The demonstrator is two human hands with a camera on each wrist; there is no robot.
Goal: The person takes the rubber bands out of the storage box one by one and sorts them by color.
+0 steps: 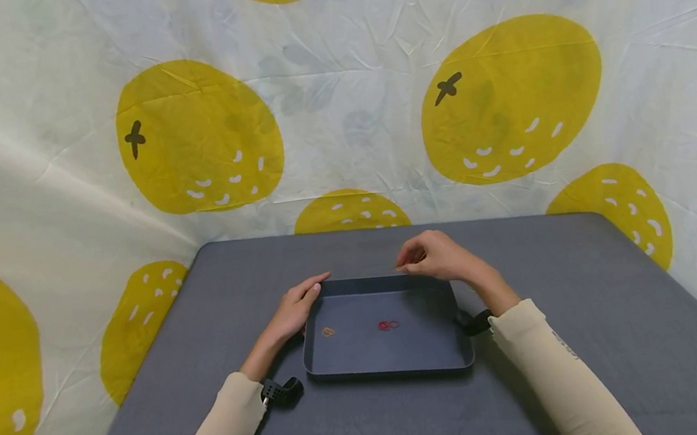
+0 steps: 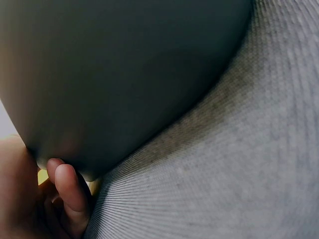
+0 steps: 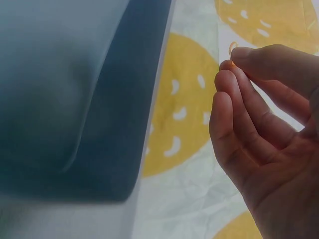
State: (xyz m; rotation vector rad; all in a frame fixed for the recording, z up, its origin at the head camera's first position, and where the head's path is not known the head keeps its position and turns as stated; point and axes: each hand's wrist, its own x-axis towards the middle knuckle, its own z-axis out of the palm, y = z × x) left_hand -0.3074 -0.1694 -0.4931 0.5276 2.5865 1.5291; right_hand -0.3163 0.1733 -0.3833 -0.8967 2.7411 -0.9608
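A dark grey rectangular tray sits on the table, with a small orange rubber band at its left and red rubber bands lying together near its middle. My left hand grips the tray at its far left corner; in the left wrist view its fingers curl against the outside of the wall. Above the far right part of the rim, my right hand pinches another orange rubber band between thumb and index finger. The band's lower part is hidden by the fingertips.
Dark grey cloth covers the table. Behind and beside it hangs a white curtain printed with large yellow fruit. A black wrist camera hangs below the left wrist, and another overlaps the tray's right edge in the head view.
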